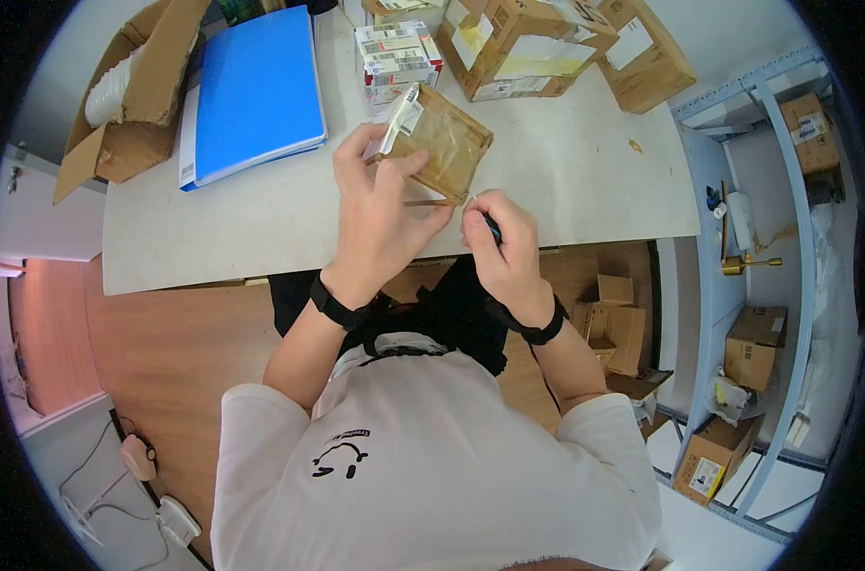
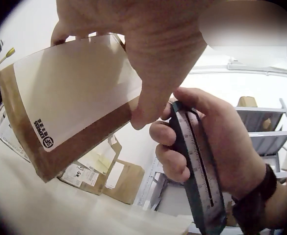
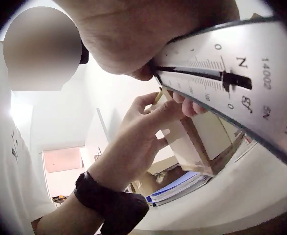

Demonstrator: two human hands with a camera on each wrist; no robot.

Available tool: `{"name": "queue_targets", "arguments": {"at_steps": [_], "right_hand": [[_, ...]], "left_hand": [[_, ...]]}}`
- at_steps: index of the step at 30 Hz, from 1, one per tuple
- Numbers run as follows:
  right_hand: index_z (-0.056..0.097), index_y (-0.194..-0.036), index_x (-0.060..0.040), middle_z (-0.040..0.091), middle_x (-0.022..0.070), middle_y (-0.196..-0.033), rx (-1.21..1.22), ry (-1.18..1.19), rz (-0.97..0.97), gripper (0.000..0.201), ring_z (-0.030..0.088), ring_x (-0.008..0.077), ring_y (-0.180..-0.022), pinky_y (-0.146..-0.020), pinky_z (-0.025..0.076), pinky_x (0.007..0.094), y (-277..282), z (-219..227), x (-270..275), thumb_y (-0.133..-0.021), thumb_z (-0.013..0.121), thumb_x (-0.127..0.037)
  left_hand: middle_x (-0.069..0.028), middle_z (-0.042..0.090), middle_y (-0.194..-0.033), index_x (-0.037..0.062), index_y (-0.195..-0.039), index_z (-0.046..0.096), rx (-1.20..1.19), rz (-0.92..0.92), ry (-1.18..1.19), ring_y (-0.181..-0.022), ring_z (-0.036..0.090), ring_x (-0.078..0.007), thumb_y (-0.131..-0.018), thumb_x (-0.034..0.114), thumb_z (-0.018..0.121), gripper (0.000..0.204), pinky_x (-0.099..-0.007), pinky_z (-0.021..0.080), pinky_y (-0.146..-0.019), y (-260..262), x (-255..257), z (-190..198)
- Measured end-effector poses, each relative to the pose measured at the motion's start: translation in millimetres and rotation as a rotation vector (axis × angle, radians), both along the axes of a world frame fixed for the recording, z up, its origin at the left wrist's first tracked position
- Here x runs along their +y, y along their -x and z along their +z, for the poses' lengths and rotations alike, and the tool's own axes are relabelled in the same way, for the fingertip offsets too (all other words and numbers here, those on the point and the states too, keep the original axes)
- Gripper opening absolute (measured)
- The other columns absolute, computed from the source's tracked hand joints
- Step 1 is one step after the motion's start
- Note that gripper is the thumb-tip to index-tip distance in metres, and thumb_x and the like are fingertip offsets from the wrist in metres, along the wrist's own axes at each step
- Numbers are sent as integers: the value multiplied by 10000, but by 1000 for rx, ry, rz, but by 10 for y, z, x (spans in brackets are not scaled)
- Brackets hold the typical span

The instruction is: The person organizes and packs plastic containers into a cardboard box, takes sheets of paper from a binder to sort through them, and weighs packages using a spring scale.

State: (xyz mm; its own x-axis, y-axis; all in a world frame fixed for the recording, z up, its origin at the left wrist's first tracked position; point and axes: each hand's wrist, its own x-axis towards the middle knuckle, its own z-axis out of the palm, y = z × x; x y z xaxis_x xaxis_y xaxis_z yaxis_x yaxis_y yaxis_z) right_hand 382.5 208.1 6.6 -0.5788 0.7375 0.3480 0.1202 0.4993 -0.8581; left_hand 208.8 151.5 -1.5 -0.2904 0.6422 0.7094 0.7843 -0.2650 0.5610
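Note:
A small brown cardboard box, wrapped in clear tape with a white label on one side, is tilted in my left hand. The thumb and fingers grip it by its sides over the table's front part. My right hand holds a flat spring scale, its fingers curled round the dark casing. The scale's white face carries markings in N and gf, with a black pointer in the slot. In the head view the scale's end meets the box's near corner; the palm hides most of the scale there.
On the table lie a blue binder at left, an open carton beyond it, and a stack of small labelled boxes. Larger taped cartons stand at the back. To the right is a blue shelf rack with boxes.

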Motion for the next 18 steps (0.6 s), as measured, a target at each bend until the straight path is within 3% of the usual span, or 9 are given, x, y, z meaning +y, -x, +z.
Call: {"name": "queue_targets", "arguments": {"at_steps": [6, 8, 9, 11, 14, 18], "right_hand": [[570, -876, 21, 572, 185, -729, 1, -28, -106, 72, 561, 319, -608, -551, 430, 370, 98, -123, 15, -925, 614, -9], [553, -858, 18, 564, 148, -680, 59, -286, -252, 119, 562, 253, -575, -543, 432, 339, 155, -47, 37, -960, 591, -30], [553, -858, 18, 564, 148, -680, 56, -287, -256, 119, 562, 253, -575, -543, 432, 339, 156, -13, 58, -960, 591, -30], [547, -848, 9, 563, 81, -656, 141, 88, -297, 177, 559, 156, -559, -542, 438, 304, 171, 37, 110, -1004, 563, -72], [556, -856, 3, 553, 26, -650, 135, 170, -244, 211, 550, 89, -572, -542, 442, 274, 137, 67, 191, -1035, 533, -106], [566, -863, 2, 550, 20, -648, 135, 144, -222, 205, 556, 89, -579, -539, 439, 269, 149, 50, 222, -1033, 536, -108]], "left_hand": [[-217, 407, -1347, 101, -1158, 604, 88, -12, 1, -1242, 443, -422, -574, 81, 920, 665, -471, 473, -948, -5, -70, -84], [-212, 413, -1342, 107, -1149, 604, 38, 14, -13, -1240, 447, -421, -567, 82, 921, 663, -477, 469, -954, -40, -66, -109], [-208, 419, -1336, 113, -1140, 605, -11, 43, -25, -1238, 450, -421, -560, 83, 922, 662, -482, 465, -959, -55, -65, -114], [-206, 422, -1334, 119, -1129, 605, 6, 59, -44, -1238, 453, -423, -553, 80, 924, 659, -486, 463, -963, -32, -67, -94], [-197, 431, -1325, 135, -1114, 606, 55, 62, -83, -1239, 460, -427, -540, 70, 925, 660, -498, 460, -969, 3, -80, -109], [-173, 450, -1297, 155, -1102, 614, 119, 3, -137, -1237, 476, -429, -524, 48, 920, 662, -511, 453, -977, 14, -72, -127]]}}
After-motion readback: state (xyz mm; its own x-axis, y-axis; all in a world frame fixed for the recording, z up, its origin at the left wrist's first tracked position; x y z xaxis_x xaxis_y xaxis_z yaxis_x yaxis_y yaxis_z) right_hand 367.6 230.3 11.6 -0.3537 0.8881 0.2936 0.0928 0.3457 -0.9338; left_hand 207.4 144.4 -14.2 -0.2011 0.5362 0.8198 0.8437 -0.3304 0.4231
